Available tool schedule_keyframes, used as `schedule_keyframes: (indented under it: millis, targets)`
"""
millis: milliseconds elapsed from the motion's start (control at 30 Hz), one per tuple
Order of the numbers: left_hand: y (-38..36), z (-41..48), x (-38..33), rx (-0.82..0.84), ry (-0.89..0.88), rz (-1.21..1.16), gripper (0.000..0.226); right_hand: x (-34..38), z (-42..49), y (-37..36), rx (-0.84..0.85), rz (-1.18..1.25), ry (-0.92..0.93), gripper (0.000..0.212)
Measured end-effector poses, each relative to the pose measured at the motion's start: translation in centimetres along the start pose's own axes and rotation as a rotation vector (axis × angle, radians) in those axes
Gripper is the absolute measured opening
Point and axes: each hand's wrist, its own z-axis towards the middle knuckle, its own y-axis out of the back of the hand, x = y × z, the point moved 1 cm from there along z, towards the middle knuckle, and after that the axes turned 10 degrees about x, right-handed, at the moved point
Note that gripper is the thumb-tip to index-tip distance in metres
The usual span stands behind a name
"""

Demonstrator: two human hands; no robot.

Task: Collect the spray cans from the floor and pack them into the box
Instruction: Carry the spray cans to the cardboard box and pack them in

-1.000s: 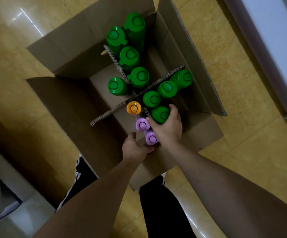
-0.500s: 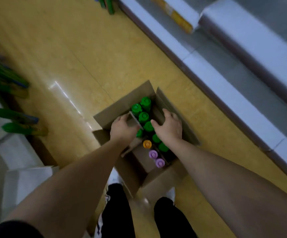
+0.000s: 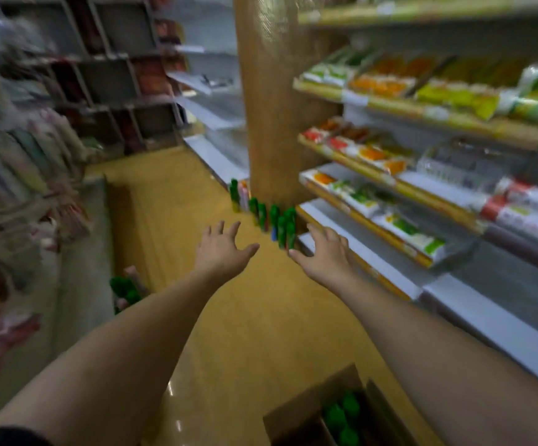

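Head cam, prob. standing, looks fwd/down along aisle floor [image 3: 261, 317]; blurry.

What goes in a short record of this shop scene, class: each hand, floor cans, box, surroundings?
left hand: open, empty, stretched forward
right hand: open, empty, stretched forward
floor cans: upright cluster beside the pillar, beyond both hands
box: low in view, near the person, green cans inside
shelves: stocked, on the right
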Motion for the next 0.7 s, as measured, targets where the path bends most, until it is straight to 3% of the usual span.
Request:
schedule_keyframes:
  millis: [233,367,700]
  targets:
    - [10.4,1.7,6.4,-0.09,0.102,0.061,0.077,13.5,5.6,0.9,0.015,-0.013,0.2,0.083]
    - [13.4,3.4,9.9,-0.117,0.193,0.075,0.078,17.4,8.2,0.1,0.053,-0.026,0.193,0.081]
    - [17.4,16.0,11.3,-0.186,0.142,0.054,0.079,24.2,20.1,2.7,-0.002,-0.045,0.288,0.076]
